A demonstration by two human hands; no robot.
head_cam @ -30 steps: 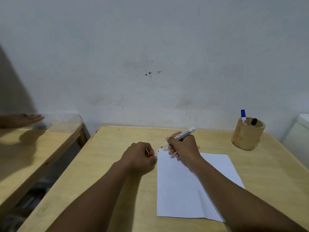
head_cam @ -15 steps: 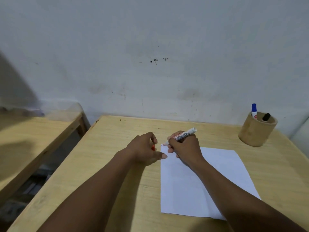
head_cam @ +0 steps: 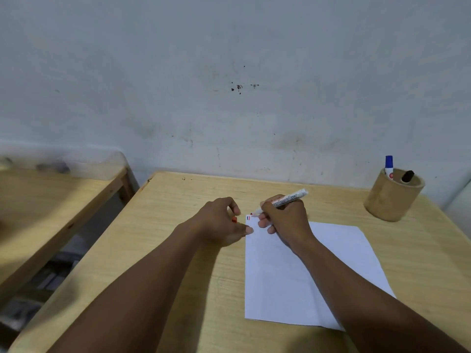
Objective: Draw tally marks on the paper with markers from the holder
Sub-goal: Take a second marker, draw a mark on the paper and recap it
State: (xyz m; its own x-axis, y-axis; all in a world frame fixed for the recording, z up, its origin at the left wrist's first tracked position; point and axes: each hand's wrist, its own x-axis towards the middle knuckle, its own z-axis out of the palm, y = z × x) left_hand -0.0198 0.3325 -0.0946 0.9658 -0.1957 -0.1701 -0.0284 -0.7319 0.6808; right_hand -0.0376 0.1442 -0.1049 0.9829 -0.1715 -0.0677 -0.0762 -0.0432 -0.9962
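Observation:
A white sheet of paper (head_cam: 293, 271) lies on the wooden table (head_cam: 163, 245). My right hand (head_cam: 283, 220) grips a white marker (head_cam: 285, 200) with a red tip, which rests at the paper's top left corner beside two short marks (head_cam: 248, 218), one dark and one red. My left hand (head_cam: 221, 222) sits just left of the paper, one fingertip pressing its edge, with the marker's red cap (head_cam: 234, 220) held in its fingers. The round wooden holder (head_cam: 392, 200) stands at the back right with a blue-capped marker (head_cam: 389, 165) and a black marker (head_cam: 407, 176) in it.
A grey wall runs right behind the table. A second wooden table (head_cam: 51, 200) stands to the left across a narrow gap, with clutter on the floor below. A white object (head_cam: 461, 200) sits at the far right edge.
A red mark has appeared next to the dark one at the paper's corner. My left hand spread its fingers and pressed onto the paper's edge. A hand on the left table is gone.

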